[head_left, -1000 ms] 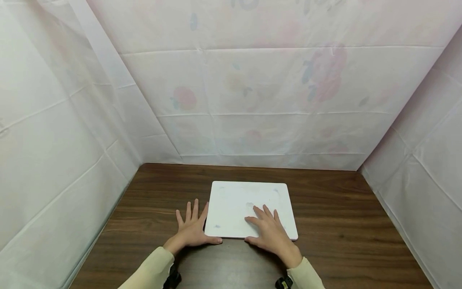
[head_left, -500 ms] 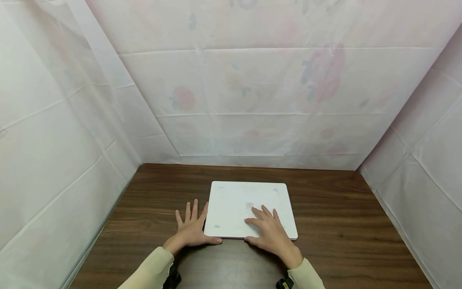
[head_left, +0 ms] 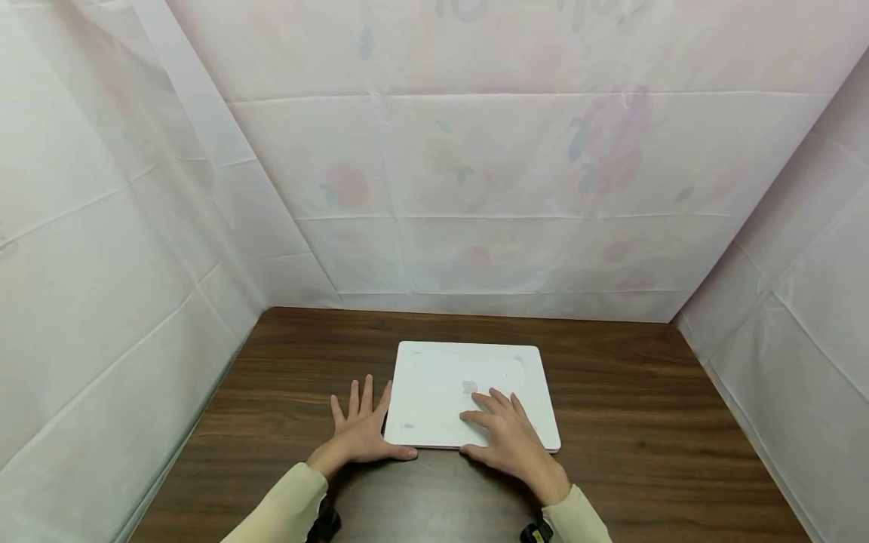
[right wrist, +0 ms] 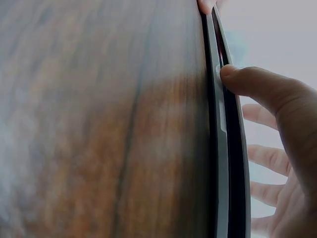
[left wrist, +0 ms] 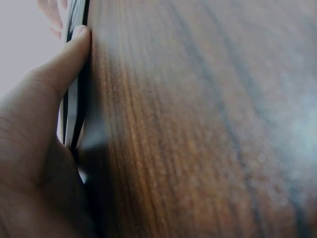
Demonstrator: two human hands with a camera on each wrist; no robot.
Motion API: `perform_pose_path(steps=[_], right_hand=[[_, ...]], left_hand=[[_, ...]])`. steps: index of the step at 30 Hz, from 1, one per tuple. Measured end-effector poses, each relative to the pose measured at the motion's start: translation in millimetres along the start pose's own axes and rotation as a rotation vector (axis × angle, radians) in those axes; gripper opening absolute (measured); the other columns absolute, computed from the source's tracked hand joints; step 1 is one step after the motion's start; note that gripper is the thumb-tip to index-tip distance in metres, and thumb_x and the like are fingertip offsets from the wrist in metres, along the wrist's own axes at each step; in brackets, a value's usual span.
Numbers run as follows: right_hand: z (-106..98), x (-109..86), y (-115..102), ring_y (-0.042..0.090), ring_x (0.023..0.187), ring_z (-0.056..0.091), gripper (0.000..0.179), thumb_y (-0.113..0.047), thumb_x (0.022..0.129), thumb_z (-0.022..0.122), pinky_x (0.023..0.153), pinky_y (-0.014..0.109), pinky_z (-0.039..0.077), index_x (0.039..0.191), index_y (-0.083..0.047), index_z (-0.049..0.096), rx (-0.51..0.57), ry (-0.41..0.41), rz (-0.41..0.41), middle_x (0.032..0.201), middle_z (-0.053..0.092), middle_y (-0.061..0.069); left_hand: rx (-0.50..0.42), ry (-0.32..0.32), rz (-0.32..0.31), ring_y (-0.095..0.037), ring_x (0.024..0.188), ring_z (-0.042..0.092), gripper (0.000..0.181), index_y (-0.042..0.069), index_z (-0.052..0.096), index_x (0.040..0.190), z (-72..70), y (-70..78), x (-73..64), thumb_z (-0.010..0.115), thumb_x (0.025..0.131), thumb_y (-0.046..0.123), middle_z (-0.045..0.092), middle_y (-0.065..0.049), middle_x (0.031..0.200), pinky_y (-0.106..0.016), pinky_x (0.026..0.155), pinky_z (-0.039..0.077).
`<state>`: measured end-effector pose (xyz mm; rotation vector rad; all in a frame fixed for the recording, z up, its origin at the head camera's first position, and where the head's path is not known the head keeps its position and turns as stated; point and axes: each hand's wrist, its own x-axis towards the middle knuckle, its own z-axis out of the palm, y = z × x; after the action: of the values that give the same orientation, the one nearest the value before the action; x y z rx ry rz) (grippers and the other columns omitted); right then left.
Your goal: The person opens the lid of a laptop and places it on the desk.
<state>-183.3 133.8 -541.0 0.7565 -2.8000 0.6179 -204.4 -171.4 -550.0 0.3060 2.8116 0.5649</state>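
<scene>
A closed white laptop (head_left: 434, 392) lies on the brown wooden table, a dark gap showing between its lid and base along the front edge. My left hand (head_left: 358, 436) spreads flat at its near left corner, fingers on the wood beside it and thumb along the front edge; the left wrist view shows that thumb (left wrist: 69, 57) touching the edge. Over the lid's right part reaches my right hand (head_left: 512, 441). Its thumb (right wrist: 252, 82) sits at the gap under the lid's front edge while the fingers rest across the lid, pinching it.
Wood-grain tabletop (head_left: 631, 400) surrounds the laptop on all sides. White printed cloth (head_left: 475, 188) hangs behind the table, with more cloth at left (head_left: 102, 302) and right. Black straps are on both wrists, below pale sleeves.
The fingers of my right hand have drawn back slightly across the lid. My left hand and the laptop keep their places.
</scene>
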Motion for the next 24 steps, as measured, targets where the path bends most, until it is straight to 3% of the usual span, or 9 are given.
perform_pose_path(steps=[8,24], right_hand=[[1.4,0.2,3.9,0.042,0.134,0.055,0.046,-0.047,0.078,0.089,0.106,0.073,0.039,0.117,-0.024,0.078,-0.03,0.029,-0.061,0.137,0.066,0.01],[-5.8,5.0,9.3,0.029,0.123,0.061,0.045,-0.052,0.08,0.084,0.103,0.051,0.049,0.116,-0.025,0.077,-0.114,0.08,-0.209,0.129,0.069,0.004]], left_hand=[[-0.042,0.009,0.02,-0.052,0.155,-0.014,0.146,0.018,0.01,0.168,3.5,-4.2,0.4,0.073,0.059,0.091,-0.01,-0.026,0.171,-0.076,0.11,-0.022],[0.001,0.012,0.004,-0.052,0.155,-0.013,0.142,0.019,0.012,0.168,0.6,0.5,-0.6,0.075,0.061,0.088,-0.008,-0.026,0.171,-0.078,0.112,-0.014]])
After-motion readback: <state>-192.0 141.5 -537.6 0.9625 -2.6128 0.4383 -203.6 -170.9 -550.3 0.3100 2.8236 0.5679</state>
